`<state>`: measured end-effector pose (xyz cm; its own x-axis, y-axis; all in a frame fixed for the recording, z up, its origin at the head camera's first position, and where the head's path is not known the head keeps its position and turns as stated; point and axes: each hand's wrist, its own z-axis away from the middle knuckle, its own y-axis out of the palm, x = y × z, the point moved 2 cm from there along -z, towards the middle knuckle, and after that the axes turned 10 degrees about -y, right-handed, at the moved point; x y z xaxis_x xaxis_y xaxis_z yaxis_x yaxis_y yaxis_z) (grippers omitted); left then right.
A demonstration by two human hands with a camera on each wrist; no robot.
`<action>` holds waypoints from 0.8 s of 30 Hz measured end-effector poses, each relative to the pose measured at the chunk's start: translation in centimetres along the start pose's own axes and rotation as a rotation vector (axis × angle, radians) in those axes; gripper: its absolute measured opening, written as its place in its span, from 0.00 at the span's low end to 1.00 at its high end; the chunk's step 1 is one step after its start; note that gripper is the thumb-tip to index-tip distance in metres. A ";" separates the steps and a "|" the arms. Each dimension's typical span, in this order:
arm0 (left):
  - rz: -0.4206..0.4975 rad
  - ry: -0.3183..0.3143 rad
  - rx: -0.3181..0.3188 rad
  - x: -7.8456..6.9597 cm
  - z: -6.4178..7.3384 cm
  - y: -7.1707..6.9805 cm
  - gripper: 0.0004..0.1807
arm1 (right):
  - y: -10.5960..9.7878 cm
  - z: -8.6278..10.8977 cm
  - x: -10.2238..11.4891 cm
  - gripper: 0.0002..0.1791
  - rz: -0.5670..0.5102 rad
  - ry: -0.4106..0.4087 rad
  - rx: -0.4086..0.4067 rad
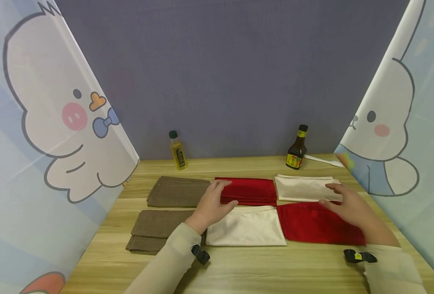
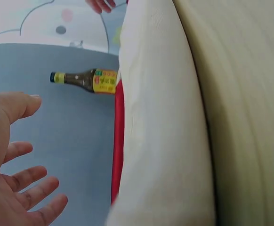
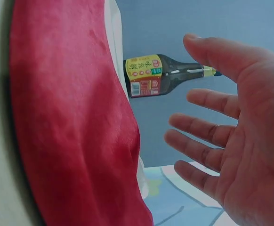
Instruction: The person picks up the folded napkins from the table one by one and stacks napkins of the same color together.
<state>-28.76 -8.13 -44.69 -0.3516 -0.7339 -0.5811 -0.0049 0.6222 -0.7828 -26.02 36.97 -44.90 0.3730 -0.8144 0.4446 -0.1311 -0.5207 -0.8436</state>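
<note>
My left hand [image 1: 212, 207] hovers over the inner edges of the folded cloths, its fingers spread and holding nothing. Closest to it are the back red cloth [image 1: 251, 191] and the front cream cloth [image 1: 248, 230]. On the other side, my right hand [image 1: 354, 207] hangs above the front red cloth [image 1: 312, 226] and the right end of the back cream cloth [image 1: 301, 188]. In the right wrist view, the fingers [image 3: 207, 127] are parted, with a gap between them and the red fabric. The left wrist view shows the left palm likewise bare.
Two folded brown cloths lie at left, one at the back [image 1: 180, 192] and one in front [image 1: 158, 228]. An oil bottle [image 1: 178, 153] stands behind them. At the back right are a dark sauce bottle [image 1: 297, 149] and a white spoon-like utensil [image 1: 325, 161]. Printed fabric walls flank the wooden table [image 1: 253, 271].
</note>
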 end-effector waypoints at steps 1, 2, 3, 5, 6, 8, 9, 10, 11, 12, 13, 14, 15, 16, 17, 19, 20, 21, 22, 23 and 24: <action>0.004 0.005 0.007 -0.3 -0.1 0.2 0.39 | -0.1 0.1 -0.1 0.41 0.002 0.003 -0.002; 0.009 0.015 0.012 -0.5 -0.2 0.5 0.38 | -0.1 0.2 -0.2 0.40 0.004 0.004 -0.005; 0.016 0.026 0.015 -0.7 -0.3 0.7 0.38 | -0.2 0.4 -0.2 0.40 0.006 0.002 -0.011; 0.027 0.043 0.023 -1.1 -0.5 1.1 0.38 | -0.4 0.6 -0.3 0.38 0.008 -0.005 -0.033; 0.032 0.047 0.025 -1.2 -0.6 1.2 0.38 | -0.4 0.8 -0.4 0.37 0.004 -0.011 -0.044; 0.041 0.050 0.029 -1.6 -0.8 1.6 0.37 | -0.6 1.1 -0.6 0.35 -0.009 -0.022 -0.063; 0.046 0.048 0.031 -1.8 -0.9 1.7 0.37 | -0.6 1.3 -0.7 0.34 -0.012 -0.023 -0.070; 0.048 0.041 0.037 -2.0 -0.9 1.8 0.37 | -0.7 1.4 -0.9 0.33 -0.012 -0.025 -0.077; 0.055 0.036 0.044 -2.2 -1.0 2.0 0.37 | -0.8 1.6 -1.0 0.33 -0.014 -0.026 -0.078; 0.061 0.029 0.054 -2.4 -1.1 2.2 0.37 | -0.8 1.7 -1.2 0.33 -0.016 -0.026 -0.075; 0.071 0.023 0.065 -2.6 -1.1 2.3 0.37 | -0.9 1.8 -1.4 0.32 -0.015 -0.028 -0.076; 0.079 0.017 0.076 -2.8 -1.2 2.5 0.37 | -0.9 2.0 -1.6 0.32 -0.012 -0.032 -0.080; 0.091 0.012 0.086 -3.0 -1.2 2.7 0.37 | -1.0 2.1 -1.8 0.32 -0.010 -0.035 -0.083; 0.097 0.006 0.097 -3.2 -1.2 3.0 0.37 | -1.0 2.2 -2.0 0.31 -0.012 -0.040 -0.087; 0.104 0.002 0.106 -3.4 -1.3 3.2 0.37 | -1.1 2.3 -2.2 0.30 -0.019 -0.044 -0.090; 0.109 0.004 0.115 -3.7 -1.3 3.6 0.37 | -1.1 2.5 -2.5 0.28 -0.026 -0.054 -0.103; 0.111 0.009 0.116 -3.8 -1.4 3.9 0.37 | -1.2 2.6 -2.7 0.28 -0.030 -0.056 -0.107; 0.116 0.015 0.118 -3.9 -1.4 4.1 0.37 | -1.2 2.7 -2.9 0.27 -0.032 -0.054 -0.111; 0.112 0.019 0.120 -4.0 -1.4 4.4 0.37 | -1.2 2.8 -3.1 0.27 -0.029 -0.049 -0.113; 0.111 0.026 0.120 -4.1 -1.5 4.6 0.37 | -1.2 2.9 -3.3 0.26 -0.024 -0.045 -0.115; 0.112 0.031 0.124 -4.2 -1.5 4.9 0.36 | -1.2 3.0 -3.5 0.26 -0.021 -0.040 -0.115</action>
<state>-28.69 -1.60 -45.73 -0.3723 -0.6521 -0.6605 0.1504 0.6598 -0.7362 -24.41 41.20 -46.31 0.4128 -0.7932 0.4476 -0.2263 -0.5654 -0.7932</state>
